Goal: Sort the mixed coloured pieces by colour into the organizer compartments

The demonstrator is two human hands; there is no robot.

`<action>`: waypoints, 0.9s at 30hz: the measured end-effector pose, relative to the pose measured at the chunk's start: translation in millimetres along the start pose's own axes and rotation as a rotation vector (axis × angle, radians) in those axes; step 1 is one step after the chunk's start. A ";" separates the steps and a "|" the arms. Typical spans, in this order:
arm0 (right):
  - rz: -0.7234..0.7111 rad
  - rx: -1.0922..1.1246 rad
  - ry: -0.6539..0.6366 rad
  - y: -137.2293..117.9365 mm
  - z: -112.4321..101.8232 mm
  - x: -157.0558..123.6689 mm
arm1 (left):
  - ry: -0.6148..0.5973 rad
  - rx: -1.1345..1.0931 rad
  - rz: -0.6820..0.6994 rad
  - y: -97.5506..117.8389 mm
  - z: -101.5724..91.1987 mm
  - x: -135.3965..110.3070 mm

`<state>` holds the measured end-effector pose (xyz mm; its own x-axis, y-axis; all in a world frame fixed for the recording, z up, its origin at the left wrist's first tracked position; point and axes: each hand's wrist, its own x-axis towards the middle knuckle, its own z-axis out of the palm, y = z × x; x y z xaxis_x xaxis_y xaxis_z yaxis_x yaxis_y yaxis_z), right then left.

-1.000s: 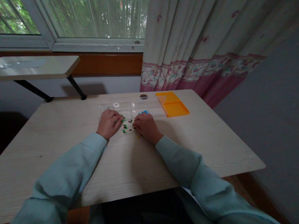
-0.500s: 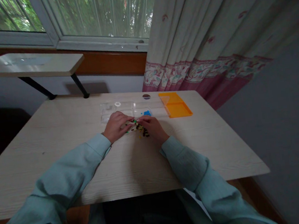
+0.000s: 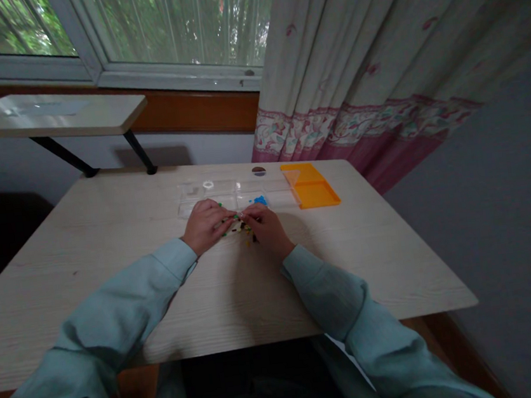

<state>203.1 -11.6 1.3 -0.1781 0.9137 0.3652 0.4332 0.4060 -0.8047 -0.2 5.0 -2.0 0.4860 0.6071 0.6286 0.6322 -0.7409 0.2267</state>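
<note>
My left hand [image 3: 207, 223] and my right hand [image 3: 265, 226] rest on the pale wooden table [image 3: 109, 255], fingertips almost touching. Between them lies a small heap of tiny coloured beads [image 3: 244, 228], green, yellow and dark. Both hands curl inward around that heap with fingers bent. Whether either holds a bead is too small to see. Just beyond the hands sits a clear compartment box [image 3: 226, 194] with blue beads [image 3: 260, 200] in one cell.
An orange lid [image 3: 311, 192] lies to the right of the clear box. A small dark round thing [image 3: 258, 170] sits at the table's far edge. A second tabletop [image 3: 45, 118] stands at the back left under the window. A curtain [image 3: 351, 74] hangs at the right.
My hands have drawn together, sweeping the scattered beads into a tighter heap between the fingertips. The camera view has shifted slightly.
</note>
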 end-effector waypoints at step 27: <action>-0.298 -0.596 -0.389 10.0 -41.3 5.5 | 0.036 0.099 -0.149 -40.5 -4.1 -2.8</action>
<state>242.9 -3.1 14.6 -0.6117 0.7514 0.2474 0.7012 0.6598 -0.2703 -29.6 32.1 -9.9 0.3617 0.6958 0.6204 0.7527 -0.6107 0.2461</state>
